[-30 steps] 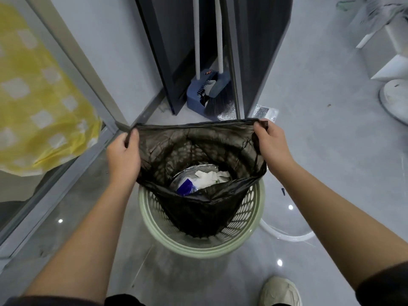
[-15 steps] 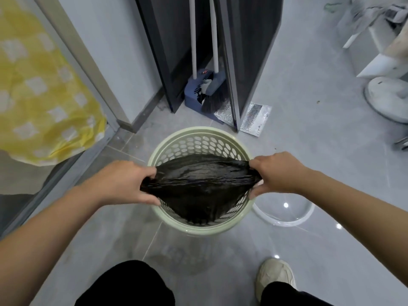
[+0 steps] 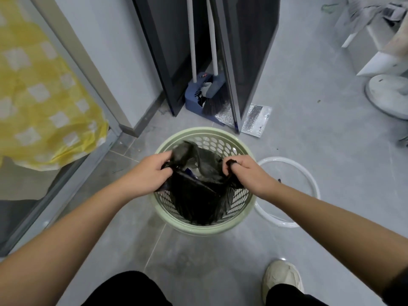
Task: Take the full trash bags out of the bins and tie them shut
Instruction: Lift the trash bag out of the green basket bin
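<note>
Left grip (image 3: 152,173) and right grip (image 3: 247,173) each clench the bunched rim of black bag (image 3: 198,195), inside green bin (image 3: 198,228). Film probably soft, slippery, light; hold gathered corners.

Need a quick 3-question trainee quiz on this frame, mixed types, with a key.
1. True or false: the black bag is already knotted shut.
2. What lies on the floor just right of the green bin? A. white ring B. bucket C. mop
3. Which hands grip the bag?

Key:
1. False: no knot shows, and the top is only bunched.
2. A.
3. Both: left hand and right hand each hold a gathered part of its top.
</note>
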`<state>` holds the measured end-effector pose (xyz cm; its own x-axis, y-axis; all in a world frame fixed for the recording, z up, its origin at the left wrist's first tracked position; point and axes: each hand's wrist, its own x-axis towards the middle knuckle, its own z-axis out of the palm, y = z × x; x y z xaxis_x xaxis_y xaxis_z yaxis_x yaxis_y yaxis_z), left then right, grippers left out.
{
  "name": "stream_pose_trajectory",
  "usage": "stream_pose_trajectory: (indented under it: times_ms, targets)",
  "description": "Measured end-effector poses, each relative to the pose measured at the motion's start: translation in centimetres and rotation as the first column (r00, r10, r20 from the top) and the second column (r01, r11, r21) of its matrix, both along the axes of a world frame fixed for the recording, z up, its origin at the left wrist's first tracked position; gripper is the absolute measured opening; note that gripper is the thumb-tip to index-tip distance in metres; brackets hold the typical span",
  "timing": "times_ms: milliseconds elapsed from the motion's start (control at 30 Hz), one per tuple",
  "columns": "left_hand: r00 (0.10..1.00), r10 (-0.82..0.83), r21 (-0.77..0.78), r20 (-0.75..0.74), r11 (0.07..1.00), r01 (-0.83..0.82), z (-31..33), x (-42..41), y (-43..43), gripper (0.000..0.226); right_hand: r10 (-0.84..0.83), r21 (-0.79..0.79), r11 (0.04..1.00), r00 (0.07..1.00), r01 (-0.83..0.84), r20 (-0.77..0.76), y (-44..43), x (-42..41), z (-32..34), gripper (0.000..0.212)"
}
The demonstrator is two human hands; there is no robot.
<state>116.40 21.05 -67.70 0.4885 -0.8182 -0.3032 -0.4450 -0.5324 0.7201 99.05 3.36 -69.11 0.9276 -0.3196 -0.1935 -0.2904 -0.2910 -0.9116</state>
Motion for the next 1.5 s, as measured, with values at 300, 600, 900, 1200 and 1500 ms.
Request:
stream_pose_trajectory:
  times_ms: [300, 600, 900, 1200, 1500]
  targets:
    - [0.978, 0.194, 0.030, 0.082, 0.980, -0.197, -2.1, -0.8, -0.6, 0.050, 0.008, -0.194, 0.981, 0.995, 0.013, 0.104, 0.6, 2.1, -2.9, 0.034]
    - [0.998, 0.001, 0.028, 0.057, 1.000, -0.003, -1.6, -0.8, -1.2, 0.029, 0.112, -0.113, 0.988, 0.993, -0.108, 0.034, 0.4, 1.5, -1.7, 0.046]
    - [0.986, -0.167, 0.079, 0.022, 0.983, 0.165, 1.4, 0.0, -3.1, 0.016, 0.265, 0.039, 0.963, 0.963, -0.267, 0.041, 2.0, 4.4, -3.8, 0.085]
    - [0.941, -0.320, 0.217, 0.109, 0.931, 0.292, 1.6, 1.7, -7.0, 0.010, 0.318, 0.314, 0.901, 0.948, -0.299, -0.012, 4.3, 5.9, -4.5, 0.018]
    - [0.969, 0.156, -0.007, 0.193, 0.987, -0.157, -2.3, 3.3, -1.3, 0.019, -0.012, 0.226, 0.974, 0.998, 0.024, -0.054, 5.4, 6.1, -5.1, 0.025]
